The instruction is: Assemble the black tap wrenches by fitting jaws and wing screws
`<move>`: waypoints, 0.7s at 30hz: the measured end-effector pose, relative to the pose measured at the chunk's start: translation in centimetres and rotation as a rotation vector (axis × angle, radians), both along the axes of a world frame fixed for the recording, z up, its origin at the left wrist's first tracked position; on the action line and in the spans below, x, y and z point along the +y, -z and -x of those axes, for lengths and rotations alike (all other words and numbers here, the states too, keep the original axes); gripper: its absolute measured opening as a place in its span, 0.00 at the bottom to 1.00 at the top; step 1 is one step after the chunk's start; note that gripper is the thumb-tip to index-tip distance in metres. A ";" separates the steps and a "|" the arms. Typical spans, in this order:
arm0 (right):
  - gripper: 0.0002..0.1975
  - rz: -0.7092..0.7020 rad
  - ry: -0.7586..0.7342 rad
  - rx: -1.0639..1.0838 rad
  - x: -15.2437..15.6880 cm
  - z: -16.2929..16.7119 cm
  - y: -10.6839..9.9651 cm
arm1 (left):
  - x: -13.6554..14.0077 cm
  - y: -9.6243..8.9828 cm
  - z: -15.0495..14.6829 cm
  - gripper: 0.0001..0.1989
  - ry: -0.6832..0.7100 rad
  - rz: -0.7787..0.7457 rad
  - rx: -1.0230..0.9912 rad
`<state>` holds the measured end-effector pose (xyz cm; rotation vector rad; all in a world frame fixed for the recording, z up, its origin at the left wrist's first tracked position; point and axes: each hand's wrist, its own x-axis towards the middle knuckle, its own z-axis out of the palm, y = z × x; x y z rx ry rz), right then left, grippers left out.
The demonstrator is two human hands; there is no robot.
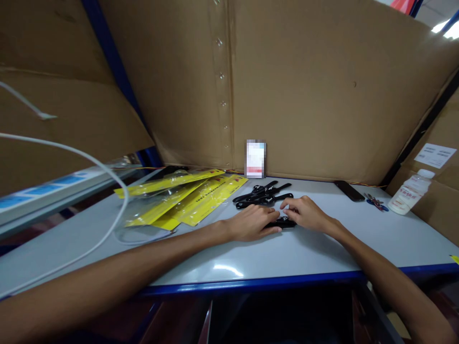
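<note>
My left hand [254, 222] rests palm down on the white tabletop, its fingers closed over a slim black hand tool [287, 223] with a shiny metal part on top. Most of this tool's left end is hidden under that hand. Just above its right end is my right hand [304, 214], fingers bent and apart, the tips close to the metal part. Behind both hands lies a pile of several similar black tools [260, 195] with long handles, crossed over one another. Their exact kind is too small to tell.
Yellow-and-clear plastic packages [201, 203] overlap on the left. A white cable [124, 205] loops past a power strip [53, 188]. A blurred-out card or screen [255, 160] leans on the cardboard wall [304, 95]. Right: a dark phone [349, 190], scissors [376, 204] and a bottle [409, 195].
</note>
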<state>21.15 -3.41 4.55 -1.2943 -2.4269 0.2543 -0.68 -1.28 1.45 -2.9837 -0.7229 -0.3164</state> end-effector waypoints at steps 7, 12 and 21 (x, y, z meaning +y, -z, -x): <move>0.07 0.081 -0.007 -0.190 -0.3 -0.6 -1.2 | -0.1 -0.1 0.0 0.19 0.007 0.015 -0.025; 0.12 0.084 0.011 -0.215 -0.1 -1.5 -1.6 | -0.1 -0.1 0.0 0.20 -0.001 0.018 -0.026; 0.11 0.248 -0.104 -0.364 -0.7 -2.2 -2.9 | -0.3 -0.4 -0.1 0.18 -0.035 0.044 -0.003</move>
